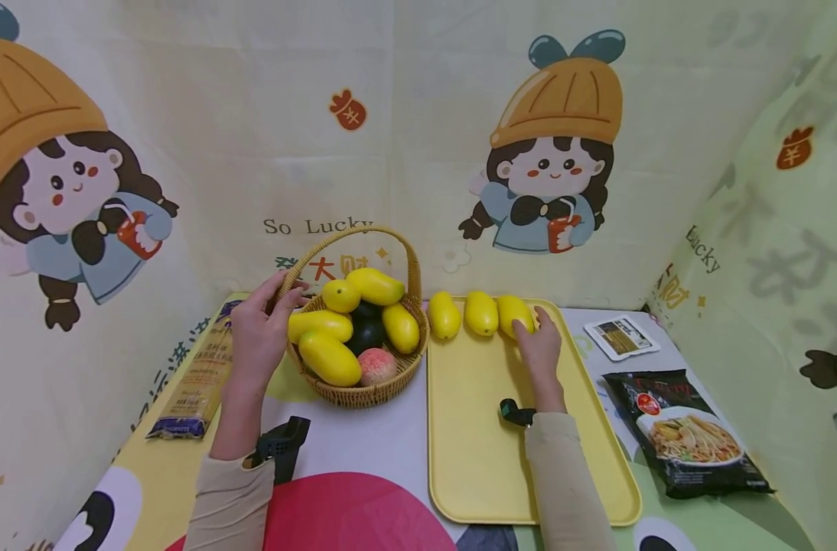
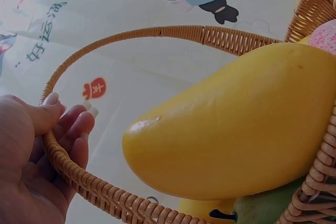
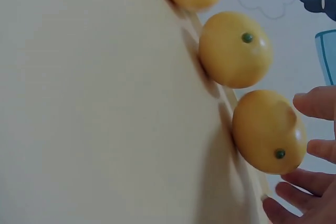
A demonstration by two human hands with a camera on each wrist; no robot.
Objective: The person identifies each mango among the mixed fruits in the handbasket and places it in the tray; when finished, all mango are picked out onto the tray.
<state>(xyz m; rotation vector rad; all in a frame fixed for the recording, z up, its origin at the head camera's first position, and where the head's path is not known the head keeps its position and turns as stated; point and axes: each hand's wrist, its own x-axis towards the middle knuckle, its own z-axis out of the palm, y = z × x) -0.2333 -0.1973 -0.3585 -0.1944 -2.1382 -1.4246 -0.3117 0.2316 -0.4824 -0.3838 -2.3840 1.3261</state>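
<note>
The wicker basket point(image 1: 363, 395) holds several yellow mangoes point(image 1: 330, 358), a pink peach point(image 1: 378, 367) and a dark, rounded fruit point(image 1: 366, 329) partly covered by them. My left hand point(image 1: 263, 317) holds the left side of its tall arched handle point(image 2: 131, 34), with fingers curled round the wicker. Three more mangoes stand in a row along the far edge of the yellow tray point(image 1: 480, 428). At the rightmost mango point(image 3: 268, 129) is my right hand point(image 1: 541, 348), thumb and fingers spread loosely about its side, fingertips right at its skin.
A long pack of pasta point(image 1: 197, 375) lies left of the basket. Right of the tray are a small white flat pack point(image 1: 621, 337) and a black noodle bag point(image 1: 690, 436). A printed cloth backdrop point(image 1: 418, 153) rises right behind the basket and tray.
</note>
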